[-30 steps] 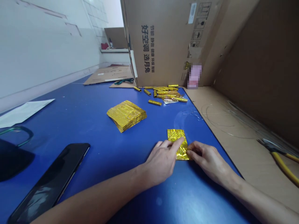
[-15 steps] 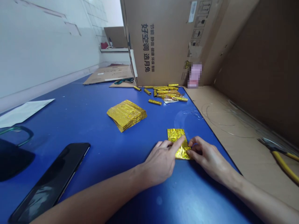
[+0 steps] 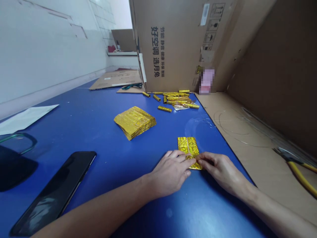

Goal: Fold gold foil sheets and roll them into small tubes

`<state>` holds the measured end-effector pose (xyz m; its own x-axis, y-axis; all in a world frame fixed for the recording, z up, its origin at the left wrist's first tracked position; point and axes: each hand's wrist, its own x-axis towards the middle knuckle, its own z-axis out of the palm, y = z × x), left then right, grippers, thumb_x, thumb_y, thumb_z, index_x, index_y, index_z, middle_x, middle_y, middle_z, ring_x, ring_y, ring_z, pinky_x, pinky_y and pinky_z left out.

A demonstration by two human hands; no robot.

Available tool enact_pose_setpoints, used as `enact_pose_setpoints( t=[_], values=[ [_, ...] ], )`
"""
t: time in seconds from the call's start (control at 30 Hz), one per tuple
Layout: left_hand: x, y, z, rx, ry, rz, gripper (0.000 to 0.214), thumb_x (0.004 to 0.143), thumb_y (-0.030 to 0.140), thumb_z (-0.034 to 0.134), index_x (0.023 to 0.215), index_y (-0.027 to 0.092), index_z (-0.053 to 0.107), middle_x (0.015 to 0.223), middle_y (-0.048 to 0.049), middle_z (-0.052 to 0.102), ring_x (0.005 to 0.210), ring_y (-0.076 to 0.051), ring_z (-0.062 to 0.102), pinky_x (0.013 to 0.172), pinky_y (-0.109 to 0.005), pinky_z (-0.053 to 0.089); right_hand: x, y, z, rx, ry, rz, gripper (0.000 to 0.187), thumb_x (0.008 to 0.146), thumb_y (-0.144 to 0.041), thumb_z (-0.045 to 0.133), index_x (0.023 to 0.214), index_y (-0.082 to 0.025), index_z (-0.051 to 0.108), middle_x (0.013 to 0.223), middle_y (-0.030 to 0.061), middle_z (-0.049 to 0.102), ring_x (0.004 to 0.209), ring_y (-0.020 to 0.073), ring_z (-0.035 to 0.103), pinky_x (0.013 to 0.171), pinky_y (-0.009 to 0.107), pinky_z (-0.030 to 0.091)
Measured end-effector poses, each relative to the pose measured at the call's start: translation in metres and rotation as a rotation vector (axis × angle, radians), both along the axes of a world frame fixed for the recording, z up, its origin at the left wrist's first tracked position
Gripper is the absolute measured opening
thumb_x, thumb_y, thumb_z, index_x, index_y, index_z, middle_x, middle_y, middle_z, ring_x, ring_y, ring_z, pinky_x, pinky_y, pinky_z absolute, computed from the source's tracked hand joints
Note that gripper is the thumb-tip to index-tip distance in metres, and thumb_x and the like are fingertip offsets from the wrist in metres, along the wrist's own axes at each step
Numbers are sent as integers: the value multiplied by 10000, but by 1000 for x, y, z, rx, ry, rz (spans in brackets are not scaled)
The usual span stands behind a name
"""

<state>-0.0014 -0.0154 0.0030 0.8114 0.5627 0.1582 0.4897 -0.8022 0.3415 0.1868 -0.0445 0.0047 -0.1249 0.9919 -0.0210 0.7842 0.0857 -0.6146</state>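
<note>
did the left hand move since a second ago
Yes. On the left hand the forefinger drew back toward the person, to the near end of the gold foil piece.

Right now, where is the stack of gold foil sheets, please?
Head view: the stack of gold foil sheets lies on the blue table, centre-left, beyond the left hand.

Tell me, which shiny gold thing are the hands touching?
The single flat gold sheet nearest the person: the left hand and right hand touch its near edge. The gold stack and the rolled gold tubes lie farther away, untouched.
</note>
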Motion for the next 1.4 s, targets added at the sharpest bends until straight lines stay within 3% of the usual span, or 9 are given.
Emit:
enact_pose_setpoints(
  t=[0.13,0.47,0.6,0.77,0.93,1.27,1.4],
  values=[
    [0,-1,1,13,5,-5,392,829,255,426,1213,185,387,1203,-61,480,1116,-206,376,908,-369,296,-1,0,0,1,-15,1,253,797,-265,415,889,-242,649,857,19,683,770,207,612,669,306,462],
    [-2,-1,2,-2,-14,-23,421,803,224,453,1215,190,377,1297,-72,388,1143,-214,371,930,-383,277,0,0,-1,40,-52,56,268,807,-239,419,939,-267,651,926,10,676,832,204,616,716,324,469],
    [-2,0,2,-3,-31,-35,383,800,224,459,1179,189,418,1232,-51,463,1124,-210,380,920,-380,289,0,-1,-1,35,-50,55,265,812,-239,411,928,-259,649,952,15,669,857,206,608,729,323,458],
    [-1,1,1,-8,-39,-15,318,811,233,454,1124,179,473,1122,-45,537,1063,-203,415,886,-368,316,-2,-1,0,19,-64,32,232,809,-235,409,883,-250,629,859,2,674,777,189,610,678,296,446],
    [0,3,0,-7,-43,-21,263,828,235,436,1072,179,515,1176,-29,512,1079,-194,406,897,-361,307,-3,-1,3,24,-113,16,183,799,-235,404,785,-222,586,692,-6,640,626,167,573,564,266,413],
    [2,4,-6,61,-75,-7,262,865,230,372,1056,186,546,1155,-9,541,1063,-171,436,885,-326,334,-3,-1,3,35,-112,11,212,816,-259,401,759,-218,601,686,3,640,618,162,579,561,256,415],
    [2,4,-8,75,-70,-9,261,864,225,371,1054,187,545,1156,-10,542,1067,-163,438,894,-323,332,-1,0,-1,114,-127,49,211,817,-240,410,784,-215,617,745,18,639,671,164,585,608,270,433]
  ],
)
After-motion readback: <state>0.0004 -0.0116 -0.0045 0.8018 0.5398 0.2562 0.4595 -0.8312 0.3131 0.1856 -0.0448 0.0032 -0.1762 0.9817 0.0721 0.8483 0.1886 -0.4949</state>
